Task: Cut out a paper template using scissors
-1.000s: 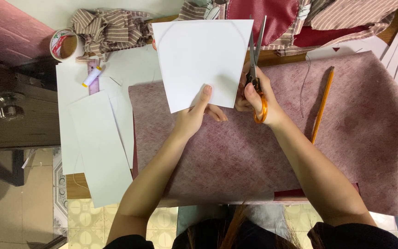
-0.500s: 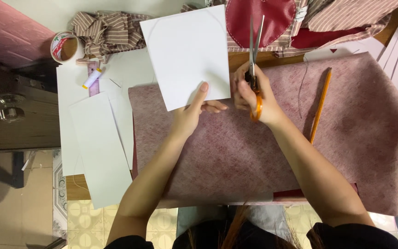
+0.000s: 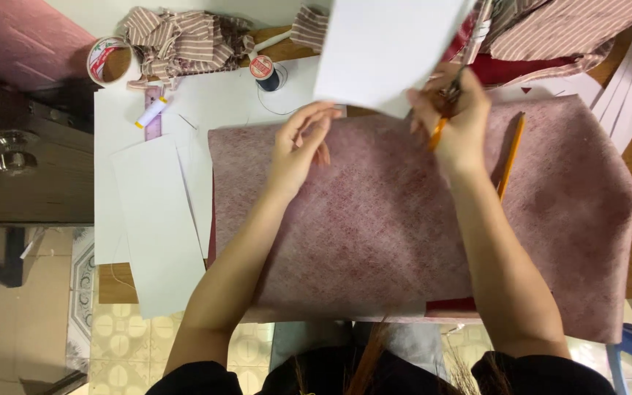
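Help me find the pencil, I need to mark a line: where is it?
In the head view the orange pencil lies on the pink fabric, toward the table's right side, just right of the right hand holding scissors.

Both bare forearms reach up and away from the body, the dark sleeves pushed to the elbows at the lower edge of the view. The left hand hangs palm-down with its fingers loosely curled and spread, closed on nothing. The right hand sits higher and further right, wrist bent a little, seen from its back, its fingers wrapped tightly in a closed grasp. The two hands are near each other but apart.
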